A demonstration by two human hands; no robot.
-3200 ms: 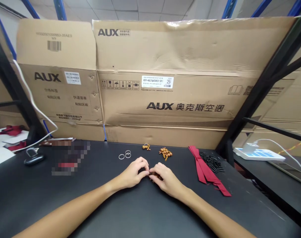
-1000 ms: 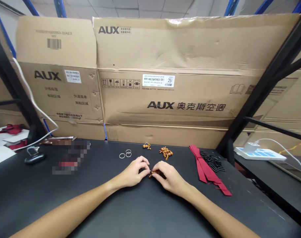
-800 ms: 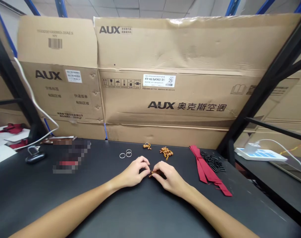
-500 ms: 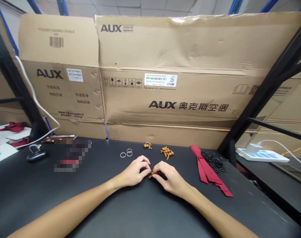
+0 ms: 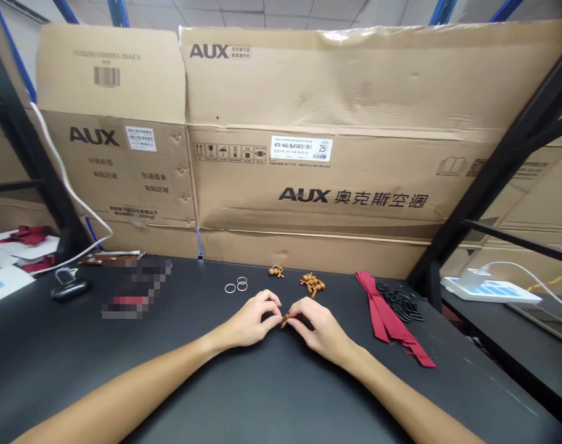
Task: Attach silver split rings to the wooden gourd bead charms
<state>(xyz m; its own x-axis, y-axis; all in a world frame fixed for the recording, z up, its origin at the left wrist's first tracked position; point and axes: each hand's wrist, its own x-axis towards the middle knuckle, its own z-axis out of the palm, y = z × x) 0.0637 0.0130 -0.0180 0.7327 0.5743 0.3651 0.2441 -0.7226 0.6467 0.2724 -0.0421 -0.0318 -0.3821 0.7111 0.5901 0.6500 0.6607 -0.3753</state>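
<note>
Barely anything has moved since the earlier frames — view drifted slightly, both hands stay put at table centre, and the small brown bead piece (image 5: 285, 319) now shows a bit more clearly between the fingertips. Nearest: bare forearms run in from the bottom edge over the matte black table (image 5: 244, 401). Left hand (image 5: 252, 320) and right hand (image 5: 318, 327) meet knuckle to knuckle, fingers curled in, thumb and forefinger of each pinched together on the bead piece, which sits just above the tabletop between them; too small to tell whether it touches the surface. Just beyond the hands: three loose metal rings (image 5: 236, 286) to the left, a lone brown bead charm (image 5: 276, 271), then a small heap of brown beads (image 5: 312, 283). Right of that, red ribbon strips (image 5: 387, 317) lie diagonally, touching a pile of black cords (image 5: 401, 303). Far left on the table: a blurred patch, a dark padlock-like item (image 5: 68, 285), papers and red fabric (image 5: 26, 234) past a black rack post. Right side — a white power strip (image 5: 488, 288) with cable on a lower black shelf behind a slanted black frame. Back: big flattened AUX cardboard boxes (image 5: 336, 142) stand upright against the table's rear edge, walling off the room; blue racking and grey ceiling tiles above.
</note>
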